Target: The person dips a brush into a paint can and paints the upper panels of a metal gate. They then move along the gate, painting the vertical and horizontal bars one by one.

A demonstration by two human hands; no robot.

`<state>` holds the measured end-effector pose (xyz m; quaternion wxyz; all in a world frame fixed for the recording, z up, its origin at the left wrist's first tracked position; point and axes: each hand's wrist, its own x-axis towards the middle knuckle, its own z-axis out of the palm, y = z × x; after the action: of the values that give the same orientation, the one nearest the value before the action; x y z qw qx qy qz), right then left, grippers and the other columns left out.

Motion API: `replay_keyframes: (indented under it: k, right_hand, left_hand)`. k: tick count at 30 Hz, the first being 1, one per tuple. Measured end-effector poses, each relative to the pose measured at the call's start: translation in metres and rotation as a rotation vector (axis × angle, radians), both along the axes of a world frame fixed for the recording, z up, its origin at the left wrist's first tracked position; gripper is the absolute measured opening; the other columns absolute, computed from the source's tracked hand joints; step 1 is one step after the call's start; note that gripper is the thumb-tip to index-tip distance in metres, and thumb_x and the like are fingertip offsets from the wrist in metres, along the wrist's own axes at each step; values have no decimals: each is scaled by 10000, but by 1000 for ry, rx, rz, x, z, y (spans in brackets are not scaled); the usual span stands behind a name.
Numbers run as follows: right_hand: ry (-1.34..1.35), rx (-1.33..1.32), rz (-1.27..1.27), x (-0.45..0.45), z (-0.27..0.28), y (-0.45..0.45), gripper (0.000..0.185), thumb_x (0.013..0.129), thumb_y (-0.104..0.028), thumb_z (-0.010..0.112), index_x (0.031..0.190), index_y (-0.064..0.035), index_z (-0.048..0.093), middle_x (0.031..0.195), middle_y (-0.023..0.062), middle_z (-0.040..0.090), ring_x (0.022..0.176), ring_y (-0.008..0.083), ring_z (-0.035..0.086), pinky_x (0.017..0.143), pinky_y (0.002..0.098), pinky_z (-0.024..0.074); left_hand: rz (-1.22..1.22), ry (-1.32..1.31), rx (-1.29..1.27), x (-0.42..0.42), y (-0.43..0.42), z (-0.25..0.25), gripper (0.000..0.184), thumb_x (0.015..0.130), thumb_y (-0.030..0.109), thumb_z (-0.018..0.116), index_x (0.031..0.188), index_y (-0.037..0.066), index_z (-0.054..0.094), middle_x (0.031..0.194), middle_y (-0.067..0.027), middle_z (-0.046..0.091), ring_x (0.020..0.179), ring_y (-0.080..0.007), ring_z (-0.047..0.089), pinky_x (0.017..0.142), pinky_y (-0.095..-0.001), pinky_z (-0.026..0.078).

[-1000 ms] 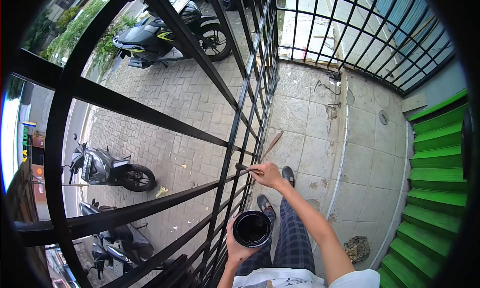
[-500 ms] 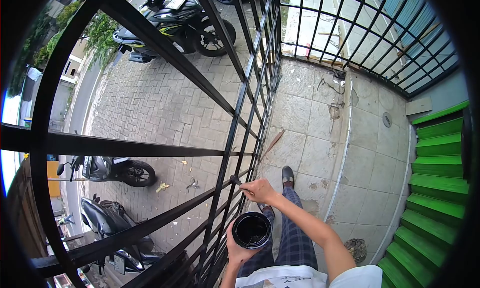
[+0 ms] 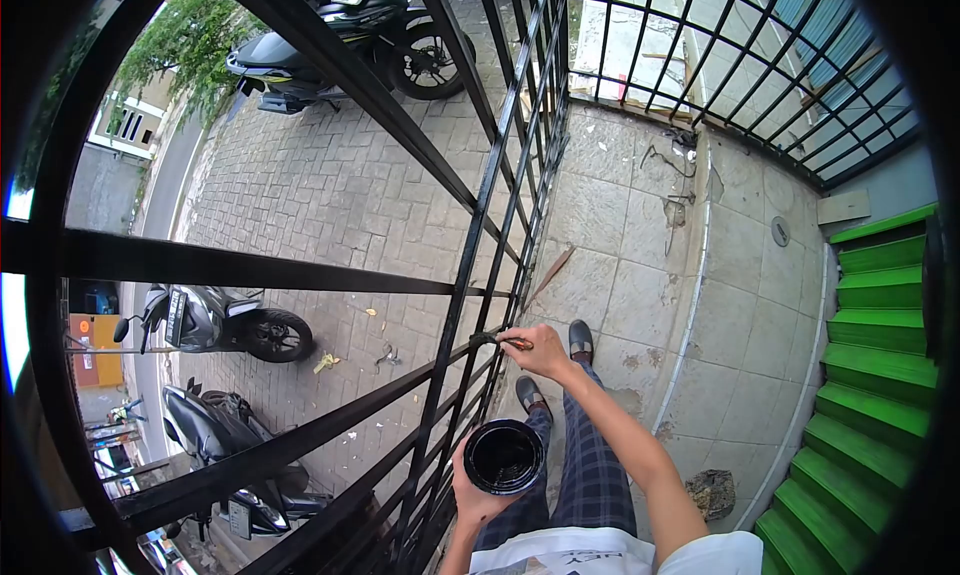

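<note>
My left hand (image 3: 474, 497) is wrapped round a round can (image 3: 504, 457) of dark paint, held upright below the fence bars with its open top facing me. In my right hand (image 3: 537, 351) is a paintbrush (image 3: 518, 343) with an orange-brown handle, gripped between the fingers. The dark bristles touch or lie right beside a bar of the black metal fence (image 3: 465, 285). Whether they press on the bar is too small to tell.
Motorcycles (image 3: 270, 335) stand on the paving beyond the fence. A green folding shutter (image 3: 870, 365) lines the right side. On the tiled floor (image 3: 640, 315) lie a brown strip (image 3: 555, 267), a bent wire and a rough lump (image 3: 711, 495) near my right elbow.
My right hand with the brush dipped down and left, then came back up and right along the bars. The view has shifted slightly. My left hand still holds the can.
</note>
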<state>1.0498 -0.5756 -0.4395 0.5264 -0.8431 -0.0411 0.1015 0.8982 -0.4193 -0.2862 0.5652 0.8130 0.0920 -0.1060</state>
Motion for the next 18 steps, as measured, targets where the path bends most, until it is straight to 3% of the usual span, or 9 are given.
replay_keyframes:
  k: [3, 7, 8, 12, 16, 18]
  right_hand:
    - [-244, -38, -186, 12, 8, 1, 156, 761, -167, 674, 907, -131, 716, 699, 110, 668, 596, 272, 647, 558, 335, 520]
    - [-435, -157, 242, -11, -4, 19, 157, 730, -119, 640, 873, -158, 693, 629, 93, 632, 566, 272, 628, 497, 362, 494]
    - [-385, -222, 342, -18, -6, 24, 141, 732, -108, 631, 854, -159, 681, 637, 84, 631, 579, 277, 629, 489, 370, 488]
    - [-362, -98, -5, -4, 12, 12, 164, 744, -130, 651, 902, -141, 693, 659, 89, 646, 580, 266, 634, 519, 360, 499]
    - [-286, -131, 208, -14, 10, 15, 166, 746, -128, 652, 904, -127, 702, 701, 103, 663, 584, 274, 638, 525, 353, 504]
    - [-269, -95, 102, -11, 17, 8, 163, 746, -123, 635, 894, -130, 702, 718, 100, 667, 623, 275, 647, 538, 361, 512]
  left_hand:
    - [37, 44, -65, -2, 1, 3, 1090, 409, 222, 948, 1294, 5, 349, 1206, -136, 539, 1130, -257, 543, 1001, -385, 413]
    - [6, 60, -64, -2, 5, 3, 1078, 412, 208, 944, 1290, 7, 351, 1199, -134, 542, 1124, -257, 546, 998, -382, 417]
    - [-1, 55, -61, 0, 5, 4, 1073, 413, 202, 942, 1287, 8, 351, 1197, -133, 543, 1123, -257, 547, 997, -382, 418]
    - [-28, 50, -75, -5, 16, -6, 1047, 422, 179, 935, 1276, 19, 350, 1192, -130, 543, 1121, -256, 548, 995, -381, 421]
    - [-52, 61, -73, -5, 19, -11, 1035, 429, 168, 930, 1272, 29, 345, 1194, -128, 542, 1120, -254, 548, 993, -384, 423]
    - [-49, 66, -82, -5, 18, -10, 1038, 432, 166, 929, 1276, 31, 341, 1197, -127, 541, 1120, -253, 548, 994, -385, 422]
